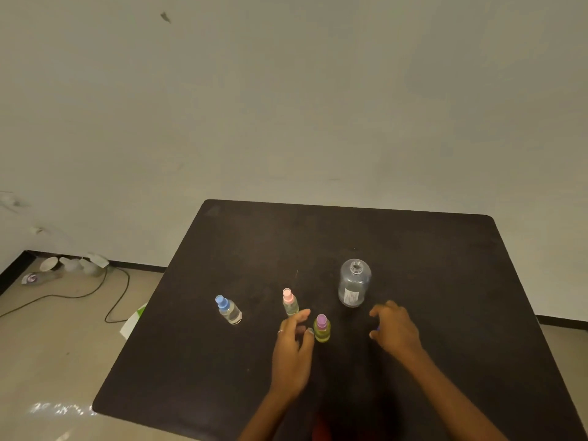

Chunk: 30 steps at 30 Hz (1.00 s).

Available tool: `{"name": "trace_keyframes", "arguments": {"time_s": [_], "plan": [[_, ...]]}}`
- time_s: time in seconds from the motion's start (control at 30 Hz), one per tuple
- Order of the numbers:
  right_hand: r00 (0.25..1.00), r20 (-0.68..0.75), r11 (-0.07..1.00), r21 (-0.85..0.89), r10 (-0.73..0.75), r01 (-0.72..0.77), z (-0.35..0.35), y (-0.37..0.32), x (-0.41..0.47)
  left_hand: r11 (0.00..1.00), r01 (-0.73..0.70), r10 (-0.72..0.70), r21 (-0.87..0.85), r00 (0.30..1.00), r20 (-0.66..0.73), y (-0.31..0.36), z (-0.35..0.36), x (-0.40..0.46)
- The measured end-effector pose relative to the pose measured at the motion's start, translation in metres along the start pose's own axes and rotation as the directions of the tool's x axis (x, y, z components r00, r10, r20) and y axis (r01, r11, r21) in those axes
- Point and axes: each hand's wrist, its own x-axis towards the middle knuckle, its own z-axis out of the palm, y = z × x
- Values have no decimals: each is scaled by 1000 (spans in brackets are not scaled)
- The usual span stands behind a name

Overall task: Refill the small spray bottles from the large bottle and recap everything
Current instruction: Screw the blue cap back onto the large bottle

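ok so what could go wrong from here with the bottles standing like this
1. The large bottle stands uncapped just beyond the right hand; a careless reach could tip it and spill.
2. The left hand sits between the pink-capped bottle and the yellow bottle, close enough to bump either.
3. The right hand seems to hold something small and bluish, possibly a cap, though that is unclear; it could drop.

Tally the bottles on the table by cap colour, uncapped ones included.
Blue cap: 1, small bottle
Pink cap: 1, small bottle
Purple cap: 1, small yellow-green bottle
No cap: 1, large clear bottle
Total: 4
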Motion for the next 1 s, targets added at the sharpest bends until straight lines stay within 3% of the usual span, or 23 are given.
{"name": "trace_keyframes", "arguments": {"time_s": [0.1,0.23,0.37,0.43,0.5,0.53,0.6,0.87,1.0], "plan": [[999,36,999,-39,-21,22,8,7,2,999,-48,46,-15,994,-97,9,3,1],[1000,28,999,34,-14,13,13,20,6,993,-118,112,-26,977,-179,27,5,2],[979,-160,936,346,125,-63,-9,29,20,967,-229,245,113,956,-162,47,8,12],[946,-230,824,564,226,-60,-32,26,27,947,-263,285,187,953,-103,55,14,23],[946,-168,587,809,279,-30,-57,18,30,927,-288,302,242,953,-21,61,24,38],[954,-129,469,883,271,-13,-69,14,30,926,-284,288,247,957,23,64,30,45],[973,-102,376,926,206,18,-90,4,29,933,-259,241,250,965,101,66,41,60],[999,-19,354,935,-31,29,-108,-18,32,947,-172,90,270,952,291,60,67,93],[993,-115,463,878,-40,120,-103,-22,36,952,-150,83,267,965,247,57,71,99]]}}
